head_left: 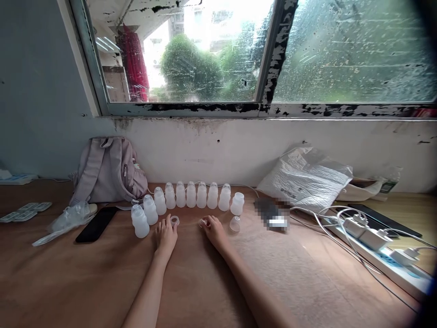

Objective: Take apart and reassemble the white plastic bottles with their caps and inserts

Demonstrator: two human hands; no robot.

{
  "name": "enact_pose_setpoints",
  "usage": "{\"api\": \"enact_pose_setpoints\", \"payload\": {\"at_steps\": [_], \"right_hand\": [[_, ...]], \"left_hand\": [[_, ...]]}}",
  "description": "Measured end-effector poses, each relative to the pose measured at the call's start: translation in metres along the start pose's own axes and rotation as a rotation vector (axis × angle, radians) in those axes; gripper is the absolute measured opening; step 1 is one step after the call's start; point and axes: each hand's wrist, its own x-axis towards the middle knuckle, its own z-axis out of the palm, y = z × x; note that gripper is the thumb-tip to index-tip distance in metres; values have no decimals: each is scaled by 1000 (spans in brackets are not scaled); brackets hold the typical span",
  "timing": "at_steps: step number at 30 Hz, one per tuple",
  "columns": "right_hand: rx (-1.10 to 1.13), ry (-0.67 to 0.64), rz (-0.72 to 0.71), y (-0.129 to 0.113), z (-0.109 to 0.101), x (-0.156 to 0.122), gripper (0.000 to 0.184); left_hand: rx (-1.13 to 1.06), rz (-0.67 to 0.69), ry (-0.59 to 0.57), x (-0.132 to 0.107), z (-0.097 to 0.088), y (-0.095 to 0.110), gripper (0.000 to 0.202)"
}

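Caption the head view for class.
Left hand by a pale ring, right hand on a clear piece, bottles curving behind.

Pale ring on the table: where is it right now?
In the head view, the pale ring lies left of centre on the table, just right of the left hand, in front of the row of bottles.

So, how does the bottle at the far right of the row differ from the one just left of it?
The far-right bottle has a broad, flat-looking top; its neighbour ends in a clear dome.
The far-right bottle looks shorter than its neighbour.
The far-right bottle stands slightly nearer the person than its neighbour.
Both are frosted white, stand upright and narrow at the waist.
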Motion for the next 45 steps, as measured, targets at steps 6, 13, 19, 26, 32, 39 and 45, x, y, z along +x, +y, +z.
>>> {"api": "enact_pose_setpoints", "payload": {"at_steps": [6,13,19,26,32,39,45], "right_hand": [[13,-49,-22,4,-1,0,16],[-8,-62,-18,6,0,0,25],[95,-21,-10,3,-1,-1,24],[350,320,377,8,-12,-1,33],[489,385,490,22,-8,-3,46],[606,430,606,29,-8,-3,61],[544,440,614,19,-14,-4,60]], "left_hand": [[-18,12,75,-3,2,2,42],[-66,132,95,-9,-2,13,40],[-90,167,59,-14,-7,19,37],[-42,147,20,-16,-4,20,34],[-21,120,-10,-17,-2,19,38],[-13,130,-36,-16,-4,18,40],[-14,137,-23,-17,-5,19,41]]}}
